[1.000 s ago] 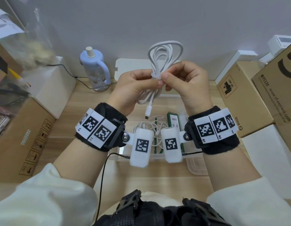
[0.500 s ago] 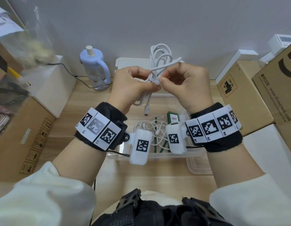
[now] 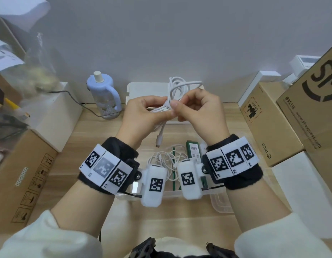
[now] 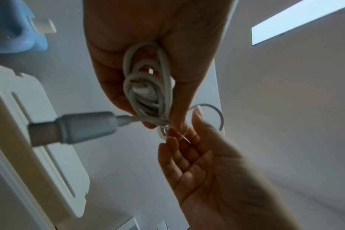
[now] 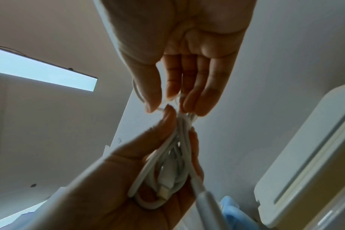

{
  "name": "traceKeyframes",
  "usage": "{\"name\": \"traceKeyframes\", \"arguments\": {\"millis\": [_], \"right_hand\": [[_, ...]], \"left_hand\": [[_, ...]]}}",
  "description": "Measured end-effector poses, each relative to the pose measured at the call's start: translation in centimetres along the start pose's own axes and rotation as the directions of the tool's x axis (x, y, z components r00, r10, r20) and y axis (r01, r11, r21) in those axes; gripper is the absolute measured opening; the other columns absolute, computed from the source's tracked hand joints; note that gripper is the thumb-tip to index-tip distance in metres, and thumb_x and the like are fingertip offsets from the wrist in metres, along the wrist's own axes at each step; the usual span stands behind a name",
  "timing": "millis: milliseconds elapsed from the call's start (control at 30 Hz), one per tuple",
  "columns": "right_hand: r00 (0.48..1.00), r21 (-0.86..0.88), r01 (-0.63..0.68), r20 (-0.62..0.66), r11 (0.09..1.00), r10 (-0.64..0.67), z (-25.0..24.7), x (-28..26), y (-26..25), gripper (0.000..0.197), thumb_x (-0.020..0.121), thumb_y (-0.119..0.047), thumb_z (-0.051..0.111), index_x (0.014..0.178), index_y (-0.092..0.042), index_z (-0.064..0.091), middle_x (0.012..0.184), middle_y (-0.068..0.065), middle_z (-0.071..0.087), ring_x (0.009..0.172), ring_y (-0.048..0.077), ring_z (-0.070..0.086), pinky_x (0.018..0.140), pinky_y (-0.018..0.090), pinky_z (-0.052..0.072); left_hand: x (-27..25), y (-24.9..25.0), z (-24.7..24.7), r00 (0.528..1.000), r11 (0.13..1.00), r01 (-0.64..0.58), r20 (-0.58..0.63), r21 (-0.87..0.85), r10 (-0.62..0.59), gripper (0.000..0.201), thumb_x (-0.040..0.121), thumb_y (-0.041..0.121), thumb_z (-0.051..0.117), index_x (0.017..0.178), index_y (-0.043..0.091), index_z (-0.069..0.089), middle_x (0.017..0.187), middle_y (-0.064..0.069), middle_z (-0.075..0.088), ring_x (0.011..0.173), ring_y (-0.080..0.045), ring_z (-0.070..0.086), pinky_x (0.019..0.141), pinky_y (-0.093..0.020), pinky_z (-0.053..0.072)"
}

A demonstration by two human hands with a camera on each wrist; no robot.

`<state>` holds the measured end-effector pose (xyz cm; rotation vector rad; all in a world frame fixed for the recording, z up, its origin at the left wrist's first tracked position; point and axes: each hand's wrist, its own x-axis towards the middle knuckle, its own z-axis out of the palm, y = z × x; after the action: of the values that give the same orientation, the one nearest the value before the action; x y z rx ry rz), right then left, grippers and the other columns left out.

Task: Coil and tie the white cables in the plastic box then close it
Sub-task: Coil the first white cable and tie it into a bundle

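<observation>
My left hand [image 3: 157,113] grips a coiled white cable [image 3: 177,89] at its waist and holds it up above the plastic box [image 3: 172,193]. One plug [image 3: 159,140] hangs down from the bundle. My right hand [image 3: 175,108] pinches a thin white tie [image 5: 162,109] at the same waist, between thumb and forefinger. In the left wrist view the coil [image 4: 148,87] lies in my left palm, with the plug [image 4: 73,129] pointing left. The right wrist view shows the coil [image 5: 167,168] held in the left hand [image 5: 128,179]. More loose white cables [image 3: 164,161] lie in the box.
A white lid [image 3: 141,90] leans on the wall behind my hands. A blue bottle [image 3: 103,97] stands at the back left. Cardboard boxes [image 3: 269,125] flank both sides. A green item [image 3: 193,150] lies in the box, and a clear plastic piece [image 3: 222,203] sits at its right front corner.
The coil has turned and its loops have drawn narrower. My right hand has worked round the bundle's waist with the tie. Both hands have stayed above the box.
</observation>
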<state>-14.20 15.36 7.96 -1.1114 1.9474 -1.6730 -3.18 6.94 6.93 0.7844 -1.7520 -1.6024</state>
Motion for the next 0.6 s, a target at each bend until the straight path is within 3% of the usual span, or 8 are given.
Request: {"name": "traceKeyframes", "arguments": {"millis": [67, 133, 233, 333, 467, 600], "right_hand": [[0.998, -0.015, -0.041, -0.056, 0.999, 0.040, 0.4, 0.1, 0.2, 0.025, 0.060, -0.039, 0.076, 0.055, -0.024, 0.056, 0.063, 0.009, 0.068, 0.064, 0.034, 0.064, 0.067, 0.051, 0.055], [0.994, -0.029, -0.075, -0.084, 0.997, 0.072, 0.5, 0.3, 0.5, 0.027, 0.064, -0.032, 0.078, 0.054, -0.022, 0.054, 0.059, 0.007, 0.065, 0.055, 0.028, 0.062, 0.062, 0.046, 0.056], [0.991, 0.030, -0.110, -0.078, 0.993, 0.112, 0.2, 0.4, 0.9, 0.028, 0.073, -0.018, 0.075, 0.058, -0.016, 0.053, 0.055, 0.006, 0.060, 0.044, 0.017, 0.055, 0.047, 0.029, 0.050], [0.986, 0.133, -0.154, -0.035, 0.979, 0.160, 0.0, 0.3, 1.1, 0.025, 0.075, -0.012, 0.073, 0.061, -0.011, 0.053, 0.055, 0.006, 0.058, 0.041, 0.010, 0.051, 0.043, 0.022, 0.047], [0.987, 0.125, -0.150, -0.031, 0.981, 0.155, -0.4, 0.4, 1.1, 0.024, 0.070, -0.010, 0.077, 0.061, -0.011, 0.055, 0.057, 0.004, 0.059, 0.039, 0.006, 0.048, 0.041, 0.018, 0.042], [0.986, 0.194, -0.137, -0.070, 0.971, 0.153, -0.5, 0.5, 1.1, 0.027, 0.066, -0.008, 0.079, 0.056, -0.013, 0.055, 0.059, 0.006, 0.059, 0.040, 0.001, 0.047, 0.045, 0.014, 0.037]], "left_hand": [[0.1, -0.1, 0.4, 1.000, 0.998, -0.015, -0.005, 0.063, 0.015, 0.022, 0.064, 0.017, 0.083, 0.083, 0.023, 0.072, 0.076, 0.010, 0.072, 0.076, -0.005, 0.065, 0.072, -0.020, 0.052], [0.1, -0.3, 0.7, 1.000, 0.994, -0.018, -0.012, 0.111, 0.019, 0.024, 0.063, 0.014, 0.083, 0.082, 0.024, 0.071, 0.072, 0.012, 0.069, 0.069, -0.001, 0.062, 0.065, -0.016, 0.050], [0.1, -0.6, 1.0, 1.000, 0.998, -0.004, -0.011, 0.068, 0.005, 0.030, 0.063, 0.005, 0.081, 0.088, 0.018, 0.071, 0.084, 0.002, 0.072, 0.077, -0.008, 0.065, 0.074, -0.026, 0.055], [-0.1, -0.8, 1.1, 1.000, 1.000, -0.006, -0.005, 0.031, 0.007, 0.035, 0.064, 0.001, 0.080, 0.092, 0.019, 0.070, 0.090, -0.005, 0.072, 0.082, -0.014, 0.065, 0.079, -0.034, 0.055], [-0.2, -1.0, 1.1, 0.998, 0.998, -0.057, 0.016, -0.003, 0.057, 0.048, 0.065, -0.001, 0.079, 0.095, 0.032, 0.060, 0.091, -0.012, 0.063, 0.077, -0.012, 0.060, 0.069, -0.027, 0.053], [-0.4, -0.9, 1.2, 0.988, 0.991, -0.131, 0.080, -0.013, 0.132, 0.047, 0.070, -0.004, 0.073, 0.095, 0.030, 0.052, 0.089, -0.004, 0.058, 0.070, -0.012, 0.056, 0.056, -0.015, 0.045]]}}
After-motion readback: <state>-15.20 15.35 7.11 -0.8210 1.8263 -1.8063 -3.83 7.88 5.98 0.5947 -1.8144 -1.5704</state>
